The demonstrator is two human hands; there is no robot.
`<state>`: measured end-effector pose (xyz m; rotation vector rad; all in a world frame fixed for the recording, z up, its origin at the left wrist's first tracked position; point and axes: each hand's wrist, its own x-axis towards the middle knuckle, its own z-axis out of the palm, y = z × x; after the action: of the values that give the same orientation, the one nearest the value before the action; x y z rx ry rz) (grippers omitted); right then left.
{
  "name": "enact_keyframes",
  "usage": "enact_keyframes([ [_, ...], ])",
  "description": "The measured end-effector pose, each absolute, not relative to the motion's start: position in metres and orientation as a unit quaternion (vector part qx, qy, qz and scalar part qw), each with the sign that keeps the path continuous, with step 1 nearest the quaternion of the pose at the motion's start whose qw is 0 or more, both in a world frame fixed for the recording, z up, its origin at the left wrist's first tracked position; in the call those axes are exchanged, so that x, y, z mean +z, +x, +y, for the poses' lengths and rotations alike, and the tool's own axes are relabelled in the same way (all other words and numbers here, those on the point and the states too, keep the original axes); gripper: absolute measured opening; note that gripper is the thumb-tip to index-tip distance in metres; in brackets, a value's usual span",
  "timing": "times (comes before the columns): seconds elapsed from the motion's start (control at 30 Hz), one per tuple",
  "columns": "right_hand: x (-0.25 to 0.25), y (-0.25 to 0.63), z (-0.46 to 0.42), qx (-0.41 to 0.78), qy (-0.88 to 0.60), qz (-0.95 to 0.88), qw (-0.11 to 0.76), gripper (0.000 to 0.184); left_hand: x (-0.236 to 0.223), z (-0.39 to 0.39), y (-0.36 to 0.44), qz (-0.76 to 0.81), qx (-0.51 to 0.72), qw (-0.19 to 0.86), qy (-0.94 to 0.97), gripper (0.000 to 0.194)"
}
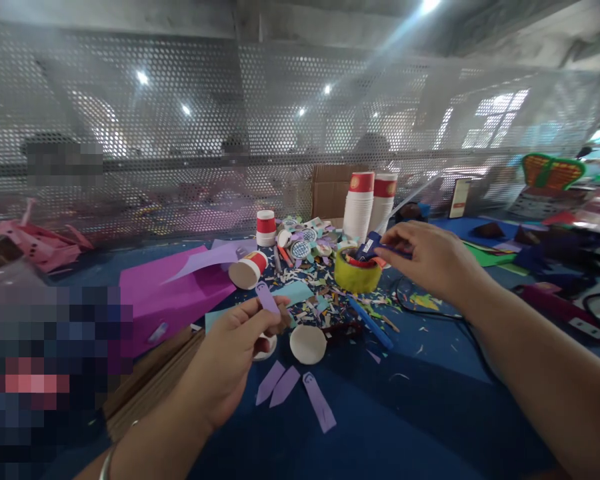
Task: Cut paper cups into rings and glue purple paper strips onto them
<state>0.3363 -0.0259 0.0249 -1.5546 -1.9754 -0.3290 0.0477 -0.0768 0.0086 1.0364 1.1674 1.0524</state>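
Note:
My left hand [237, 350] pinches a purple paper strip [267, 298] with a small face drawn near its rounded end. My right hand [423, 257] is closed on a dark blue glue gun [369, 245]; a clear glue stick [415, 197] juts out behind it. The gun's front sits in a yellow tape roll [357, 275]. Below my left hand lie two pointed purple paper pieces [277, 385] and a longer purple strip [320, 403] with a drawn face. Beside that hand is a white paper disc [308, 345], and another white round piece is partly hidden behind my fingers.
Stacked paper cups [359, 210] stand at the back, near a heap of paper cutouts [305, 243]. Scraps litter the middle. A cup [250, 270] lies tipped by magenta paper [180, 293]. A blue pen [371, 323] and black cable [435, 312] lie right of centre.

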Motion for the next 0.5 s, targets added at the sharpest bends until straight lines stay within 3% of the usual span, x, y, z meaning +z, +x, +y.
enact_keyframes([
  [0.1,0.022,0.343,-0.022,-0.183,-0.612,-0.736,0.225,0.025,0.010,-0.077,0.047,0.488,0.441,0.617,0.433,0.023],
  [0.3,0.016,0.342,-0.020,-0.128,-0.684,-0.700,0.161,0.036,0.010,-0.078,0.046,0.476,0.405,0.656,0.424,0.027],
  [0.5,0.011,0.345,-0.014,-0.113,-0.683,-0.693,0.201,0.032,0.008,-0.076,0.046,0.461,0.401,0.666,0.427,0.027],
])
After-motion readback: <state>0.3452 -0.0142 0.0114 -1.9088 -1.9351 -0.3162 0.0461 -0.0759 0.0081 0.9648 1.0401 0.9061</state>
